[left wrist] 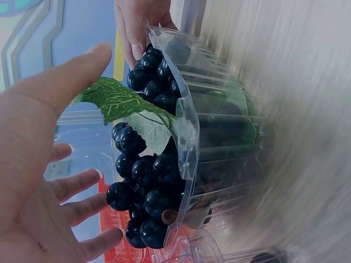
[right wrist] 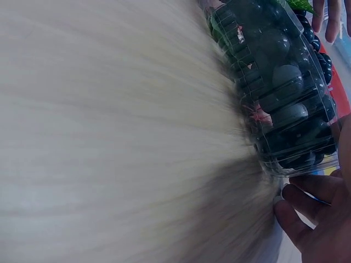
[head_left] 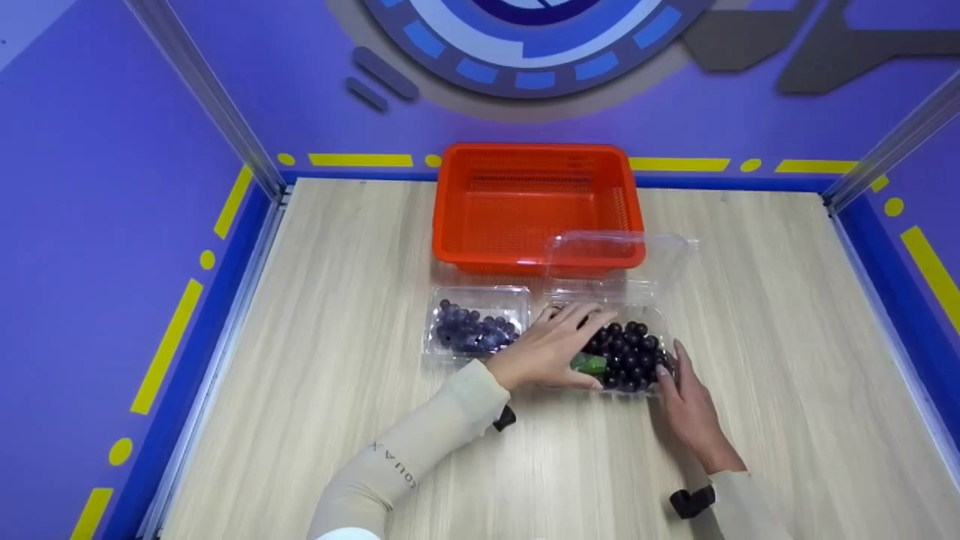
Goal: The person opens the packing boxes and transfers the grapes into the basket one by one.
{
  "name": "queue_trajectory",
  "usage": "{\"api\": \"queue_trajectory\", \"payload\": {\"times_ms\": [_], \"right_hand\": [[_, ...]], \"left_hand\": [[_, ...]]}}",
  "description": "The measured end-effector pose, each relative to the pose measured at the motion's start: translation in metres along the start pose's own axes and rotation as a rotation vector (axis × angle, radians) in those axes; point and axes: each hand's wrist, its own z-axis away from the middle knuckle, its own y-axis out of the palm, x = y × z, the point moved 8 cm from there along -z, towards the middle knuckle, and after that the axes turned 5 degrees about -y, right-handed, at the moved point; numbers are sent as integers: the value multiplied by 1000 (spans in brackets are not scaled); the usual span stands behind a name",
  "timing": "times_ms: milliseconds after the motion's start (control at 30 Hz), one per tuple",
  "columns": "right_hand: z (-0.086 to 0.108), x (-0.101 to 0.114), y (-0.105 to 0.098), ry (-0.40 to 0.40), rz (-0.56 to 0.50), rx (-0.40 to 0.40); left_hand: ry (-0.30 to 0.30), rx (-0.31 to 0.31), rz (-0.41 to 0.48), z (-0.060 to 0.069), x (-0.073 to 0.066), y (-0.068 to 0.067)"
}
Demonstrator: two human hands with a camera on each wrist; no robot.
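Note:
A clear plastic clamshell box (head_left: 555,386) stands with its lid (head_left: 611,259) folded back, filled with dark grapes (head_left: 630,352) and a green leaf (head_left: 589,364). My left hand (head_left: 551,349) is over the box's left part, its fingers spread above the grapes; in the left wrist view the thumb is near the leaf. My right hand (head_left: 690,412) holds the box's right end, thumb at the rim and fingers along the outer wall. In the right wrist view those fingers (right wrist: 307,208) bend beside the box's lower corner.
Left of the open box sits another clear plastic box (head_left: 480,292) with purple grapes (head_left: 472,330) in it. Behind both stands an orange-red basket (head_left: 442,240), which the folded-back lid partly overlaps in view. Blue printed walls (head_left: 150,187) enclose the wooden table (head_left: 322,337).

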Motion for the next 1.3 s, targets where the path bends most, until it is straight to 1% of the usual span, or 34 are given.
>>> {"api": "queue_trajectory", "payload": {"times_ms": [233,600,667,833,933,1200,1300], "right_hand": [[0,0,1,-10,-7,3],[0,0,1,5,3,4],[0,-1,1,10,5,6],[0,-1,1,16,10,7],[0,-2,1,18,10,8],[0,-1,0,-4,8,-14],[0,-1,0,-7,3,-15]], "left_hand": [[28,-37,-6,0,-2,-1],[23,-12,17,-3,-5,4],[23,-6,21,-3,-5,5],[16,32,39,-6,-7,6],[11,51,34,-7,-8,7],[-2,91,43,-8,-11,8],[-4,102,29,-9,-12,9]]}}
